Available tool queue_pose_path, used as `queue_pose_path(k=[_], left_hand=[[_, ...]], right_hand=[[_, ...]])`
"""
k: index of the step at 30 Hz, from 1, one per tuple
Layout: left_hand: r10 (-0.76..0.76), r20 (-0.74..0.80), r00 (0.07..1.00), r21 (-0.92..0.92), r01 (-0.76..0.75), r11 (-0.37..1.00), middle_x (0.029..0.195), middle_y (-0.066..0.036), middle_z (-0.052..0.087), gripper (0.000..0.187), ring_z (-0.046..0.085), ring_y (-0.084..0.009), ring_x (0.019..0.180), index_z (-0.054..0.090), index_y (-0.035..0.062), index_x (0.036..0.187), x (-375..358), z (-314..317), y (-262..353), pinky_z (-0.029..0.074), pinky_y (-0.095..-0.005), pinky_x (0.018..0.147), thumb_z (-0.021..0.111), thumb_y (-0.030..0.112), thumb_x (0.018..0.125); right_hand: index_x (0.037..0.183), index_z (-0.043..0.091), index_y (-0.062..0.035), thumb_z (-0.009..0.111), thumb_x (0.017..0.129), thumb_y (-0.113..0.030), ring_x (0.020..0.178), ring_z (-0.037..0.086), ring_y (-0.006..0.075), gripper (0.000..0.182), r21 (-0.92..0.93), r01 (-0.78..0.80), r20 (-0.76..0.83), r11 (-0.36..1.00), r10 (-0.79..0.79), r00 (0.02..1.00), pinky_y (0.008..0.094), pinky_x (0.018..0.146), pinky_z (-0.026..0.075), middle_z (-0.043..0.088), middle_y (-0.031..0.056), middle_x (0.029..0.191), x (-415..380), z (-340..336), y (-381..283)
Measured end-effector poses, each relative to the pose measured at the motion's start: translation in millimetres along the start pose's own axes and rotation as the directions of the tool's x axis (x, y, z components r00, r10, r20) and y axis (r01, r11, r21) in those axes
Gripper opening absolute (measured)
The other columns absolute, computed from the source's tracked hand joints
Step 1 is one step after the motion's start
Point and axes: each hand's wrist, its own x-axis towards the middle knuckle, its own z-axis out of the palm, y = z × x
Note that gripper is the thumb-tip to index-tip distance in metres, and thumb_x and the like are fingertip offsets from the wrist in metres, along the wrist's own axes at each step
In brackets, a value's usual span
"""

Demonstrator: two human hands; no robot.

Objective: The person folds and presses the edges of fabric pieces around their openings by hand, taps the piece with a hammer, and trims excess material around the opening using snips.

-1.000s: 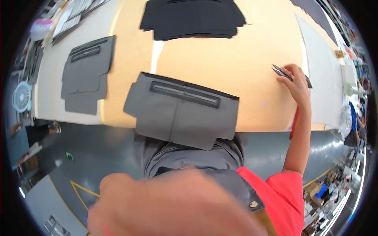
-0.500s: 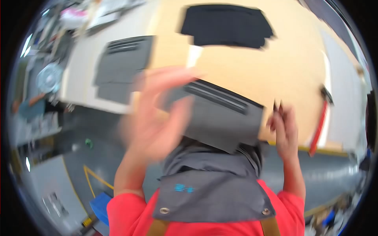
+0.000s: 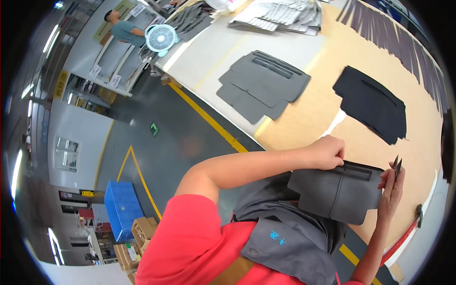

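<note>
A dark grey fabric panel (image 3: pixel 327 192) with a black slotted strip, possibly a zipper (image 3: pixel 357 171), along its far edge lies at the table's near edge, against the apron. My left hand (image 3: pixel 327 153) is closed at the panel's upper left edge, by the strip's end; its fingertips are partly hidden. Small thread snips (image 3: pixel 397 165) point upward from my right hand (image 3: pixel 392 186), which is closed around them at the panel's right edge. Beyond, a stack of similar grey panels (image 3: pixel 261 83) and a stack of black pieces (image 3: pixel 373 104) lie on the table.
A red-handled hammer (image 3: pixel 403 241) lies along the table's right side. Light grey sheets (image 3: pixel 280 16) and dark strips (image 3: pixel 389 38) cover the far part. A fan (image 3: pixel 161 39) and another person (image 3: pixel 126 32) are at the upper left. On the floor stands a blue bin (image 3: pixel 122 209).
My view has swung left. My left hand, raised and open over the panel before, has come down and closed at its upper edge. The snips stay in my right hand.
</note>
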Motion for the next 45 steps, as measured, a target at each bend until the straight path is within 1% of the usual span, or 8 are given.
queue_pose_path(k=[4, 6, 14, 15, 21, 36, 42, 45], left_hand=[[-0.287, 0.015, 0.958, -0.621, 0.234, 0.748, 0.092, -0.005, 0.072, 0.049, 0.065, -0.0117, 0.086, 0.059, -0.0014, 0.131, -14, 33, -14, 0.054, -0.0295, 0.072, 0.077, 0.017, 0.089], [-0.404, 0.22, 0.888, -0.594, 0.45, 0.667, 0.103, -0.003, 0.07, 0.05, 0.065, -0.0088, 0.086, 0.054, -0.0035, 0.137, -24, 16, 8, 0.055, -0.025, 0.073, 0.071, 0.02, 0.096], [-0.337, 0.292, 0.895, -0.654, 0.444, 0.612, 0.107, -0.003, 0.072, 0.025, 0.069, -0.0076, 0.092, 0.065, 0.0005, 0.119, -7, 12, 13, 0.06, -0.0256, 0.078, 0.068, 0.018, 0.1], [-0.35, 0.261, 0.9, -0.68, 0.429, 0.595, 0.097, -0.005, 0.072, 0.021, 0.066, -0.0055, 0.082, 0.064, -0.0017, 0.113, -6, 14, 13, 0.053, -0.0209, 0.067, 0.069, 0.014, 0.1], [-0.398, 0.333, 0.855, -0.7, 0.507, 0.503, 0.101, -0.005, 0.072, 0.018, 0.069, -0.0082, 0.087, 0.063, 0.0013, 0.112, -5, 6, 22, 0.058, -0.0252, 0.078, 0.067, 0.015, 0.1], [-0.118, 0.558, 0.821, -0.826, 0.564, 0.02, 0.106, -0.002, 0.068, 0.023, 0.067, -0.0115, 0.098, 0.058, 0.0084, 0.122, -20, 14, 4, 0.055, -0.0333, 0.094, 0.059, 0.025, 0.106], [-0.109, 0.516, 0.85, -0.852, 0.522, 0.043, 0.107, -0.004, 0.066, 0.025, 0.071, -0.0166, 0.094, 0.053, 0.0065, 0.125, -28, 11, 7, 0.06, -0.0361, 0.089, 0.054, 0.024, 0.108], [-0.255, 0.479, 0.84, -0.816, 0.534, 0.224, 0.109, -0.003, 0.066, 0.029, 0.073, -0.0174, 0.096, 0.051, 0.0084, 0.133, -29, 4, 23, 0.062, -0.0365, 0.085, 0.053, 0.023, 0.108]], right_hand=[[0.128, 0.059, -0.0045, 0.044, 0.111, -0.032, 0.065, 0.043, 0.002, 0.035, 0.228, -0.139, -0.045, 0.964, 0.153, 0.987, 0.0192, 0.054, 0.035, 0.051, -0.0048, 0.08, -9, 33, -16], [0.125, 0.06, -0.0045, 0.045, 0.111, -0.03, 0.061, 0.041, 0.0027, 0.033, 0.27, -0.191, 0.035, 0.944, 0.188, 0.981, 0.0203, 0.052, 0.034, 0.048, -0.0047, 0.076, -4, 42, -9], [0.115, 0.06, -0.0048, 0.049, 0.11, -0.021, 0.068, 0.051, 0.0074, 0.02, 0.269, -0.166, 0.092, 0.949, 0.147, 0.985, 0.0245, 0.064, 0.045, 0.056, -0.0004, 0.077, -9, 43, 1], [0.114, 0.06, -0.0043, 0.049, 0.11, -0.021, 0.069, 0.053, 0.0084, 0.02, 0.255, -0.159, 0.088, 0.954, 0.141, 0.986, 0.0255, 0.065, 0.046, 0.056, 0.0005, 0.077, -10, 44, -1], [0.113, 0.06, -0.0028, 0.05, 0.109, -0.018, 0.067, 0.056, 0.0128, 0.019, 0.196, -0.156, 0.076, 0.968, 0.143, 0.987, 0.0284, 0.065, 0.047, 0.057, 0.0037, 0.074, -11, 45, -5], [0.11, 0.055, -0.0018, 0.052, 0.107, -0.013, 0.066, 0.06, 0.0202, 0.012, 0.044, -0.039, 0.076, 0.998, 0.036, 0.996, 0.0333, 0.065, 0.05, 0.06, 0.0091, 0.077, -11, 51, -3], [0.112, 0.056, -0.0032, 0.053, 0.108, -0.014, 0.067, 0.06, 0.0194, 0.013, 0.122, -0.036, 0.083, 0.992, 0.026, 0.996, 0.0324, 0.066, 0.05, 0.06, 0.0082, 0.077, -13, 52, -4], [0.119, 0.063, -0.0066, 0.056, 0.106, -0.016, 0.068, 0.059, 0.0187, 0.017, 0.213, -0.231, 0.156, 0.949, 0.2, 0.967, 0.0308, 0.065, 0.049, 0.06, 0.0068, 0.08, -14, 45, -6]])
